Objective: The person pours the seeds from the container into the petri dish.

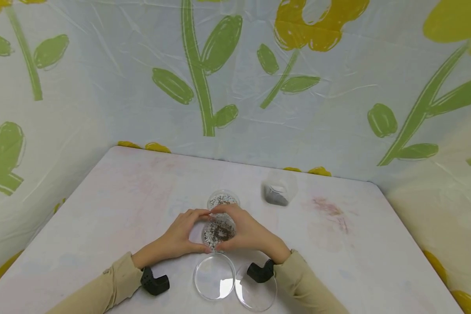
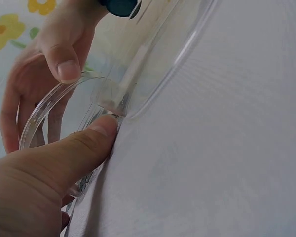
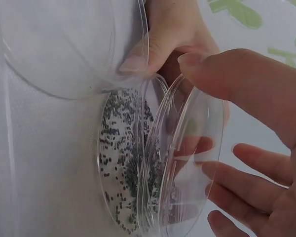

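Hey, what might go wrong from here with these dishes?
The clear lid in the right hand stands tilted: it might slip, jolt the grain dish and scatter its loose dark grains. The black mount on that wrist looks close above a clear round dish and might knock it.

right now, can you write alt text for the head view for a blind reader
A person's left hand and right hand curve around a clear round dish of dark specks on a pale table. A second speckled dish sits just beyond, two clear discs nearer, and a bag farther right; flowered cloth hangs behind.
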Demonstrator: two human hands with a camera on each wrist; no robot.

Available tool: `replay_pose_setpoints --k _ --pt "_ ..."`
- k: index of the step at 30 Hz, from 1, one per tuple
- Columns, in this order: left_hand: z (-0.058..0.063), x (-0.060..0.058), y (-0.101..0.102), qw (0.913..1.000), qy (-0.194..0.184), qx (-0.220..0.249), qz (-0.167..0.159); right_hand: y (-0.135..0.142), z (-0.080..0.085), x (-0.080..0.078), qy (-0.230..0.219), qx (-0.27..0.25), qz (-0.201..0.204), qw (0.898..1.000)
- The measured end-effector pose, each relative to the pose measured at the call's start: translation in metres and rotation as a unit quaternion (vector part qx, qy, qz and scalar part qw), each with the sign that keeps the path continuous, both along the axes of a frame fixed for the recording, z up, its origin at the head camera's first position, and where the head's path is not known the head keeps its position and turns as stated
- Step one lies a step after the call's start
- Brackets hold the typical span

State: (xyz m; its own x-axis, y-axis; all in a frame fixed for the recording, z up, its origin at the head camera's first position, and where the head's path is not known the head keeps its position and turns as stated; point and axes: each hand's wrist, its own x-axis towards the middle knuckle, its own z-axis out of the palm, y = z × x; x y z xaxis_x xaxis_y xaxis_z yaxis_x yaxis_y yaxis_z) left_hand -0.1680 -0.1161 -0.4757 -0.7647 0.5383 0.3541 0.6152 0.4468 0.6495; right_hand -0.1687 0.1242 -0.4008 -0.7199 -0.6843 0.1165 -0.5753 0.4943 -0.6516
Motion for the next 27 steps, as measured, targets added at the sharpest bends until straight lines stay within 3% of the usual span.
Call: replay_pose_setpoints --k 10,17,27 --pt "0.0001 0.0013 -0.0001 0.9998 0.015 0.004 0.008 -0.0094 -0.0083 -0.0016 0.040 0.017 0.046 0.998" --pt "-0.0005 0.0002 0.0010 0.9998 0.017 0.009 0.005 -0.0081 -0.0077 -0.0015 0.067 0.033 0.056 0.996" --pt "0.0000 0.0000 0.0010 1.0000 0.002 0.003 0.007 -0.0103 0.0004 -0.0018 0.067 0.066 0.070 0.993"
